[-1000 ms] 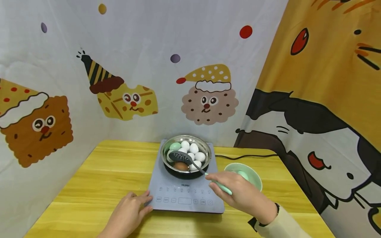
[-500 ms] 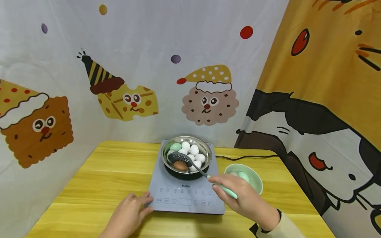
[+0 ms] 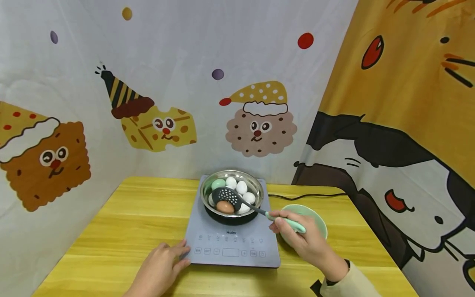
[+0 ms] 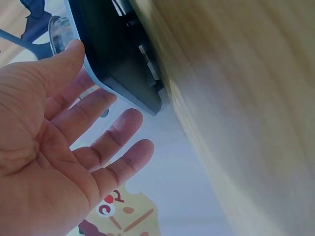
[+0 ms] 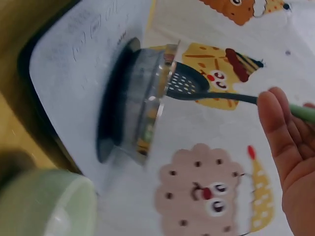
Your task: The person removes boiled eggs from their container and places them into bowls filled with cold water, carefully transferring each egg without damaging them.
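Note:
My right hand [image 3: 302, 237] grips the green handle of a slotted spoon, whose dark perforated head [image 3: 227, 197] lies over the eggs in a steel pan. Around it in the pan [image 3: 261, 202] are several white eggs [image 3: 241, 187], a green egg [image 3: 218, 184] and a brown egg [image 3: 225, 207]. The pan stands on a grey induction cooker [image 3: 231, 239]. My left hand [image 3: 157, 266] touches the cooker's front left edge with its fingertips; in the left wrist view its fingers [image 4: 110, 135] are spread and relaxed, the thumb against the edge.
A light green bowl [image 3: 322, 226] stands right of the cooker, partly behind my right hand, its contents hidden in the head view. A black cord [image 3: 308, 194] runs right from the cooker along the back of the wooden table [image 3: 148, 210]. A cartoon-printed cloth hangs behind.
The spoon's handle and my right hand have moved right and slightly up, and the spoon's head now shows its holes more fully above the eggs. My left hand has stayed in place.

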Tool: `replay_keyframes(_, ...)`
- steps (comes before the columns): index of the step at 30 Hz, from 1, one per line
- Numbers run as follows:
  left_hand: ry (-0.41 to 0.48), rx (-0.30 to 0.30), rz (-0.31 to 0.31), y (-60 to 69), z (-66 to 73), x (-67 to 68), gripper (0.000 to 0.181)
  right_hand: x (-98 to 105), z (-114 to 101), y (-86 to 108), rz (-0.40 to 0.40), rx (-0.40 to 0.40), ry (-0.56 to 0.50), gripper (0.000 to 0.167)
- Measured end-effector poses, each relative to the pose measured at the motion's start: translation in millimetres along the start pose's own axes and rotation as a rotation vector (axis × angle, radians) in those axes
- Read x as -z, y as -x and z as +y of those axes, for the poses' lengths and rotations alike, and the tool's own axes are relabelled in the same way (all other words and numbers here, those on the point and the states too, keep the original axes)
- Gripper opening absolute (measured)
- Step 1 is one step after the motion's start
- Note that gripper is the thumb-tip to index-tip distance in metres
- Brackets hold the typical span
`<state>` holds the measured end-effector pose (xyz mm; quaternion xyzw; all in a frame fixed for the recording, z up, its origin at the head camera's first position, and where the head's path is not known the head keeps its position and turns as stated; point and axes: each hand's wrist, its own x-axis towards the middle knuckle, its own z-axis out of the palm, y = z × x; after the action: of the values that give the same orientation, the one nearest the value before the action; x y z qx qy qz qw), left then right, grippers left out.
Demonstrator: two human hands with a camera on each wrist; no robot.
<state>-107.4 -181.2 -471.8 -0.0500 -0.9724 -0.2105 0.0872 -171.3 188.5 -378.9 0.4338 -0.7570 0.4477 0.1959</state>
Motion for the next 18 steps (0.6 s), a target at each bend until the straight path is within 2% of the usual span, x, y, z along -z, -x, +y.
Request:
replay_keyframes(4,0.007,0.014,-0.013,-0.6,-0.3,0.6,0.033,0,7,2.4,0.115,-0.336,-0.218,0.024)
replay_keyframes(7,0.011,0.021,-0.023,-1.5,-0.7,0.7,0.033,-3,12,3.1,0.198,-0.551,-0.351,0.039)
replay_keyframes(10,0.013,0.019,-0.025,-2.1,-1.2,0.2,0.033,-6,13,2.2,0.281,-0.719,-0.45,0.05)
replay_keyframes(14,0.014,0.01,-0.018,-2.7,-2.2,-1.0,0.033,-8,13,-0.5,0.408,-0.845,-0.547,0.049)
replay_keyframes(18,0.014,0.004,-0.008,-2.7,-3.4,-1.9,0.033,-6,13,-2.3,0.473,-0.86,-0.576,0.046)
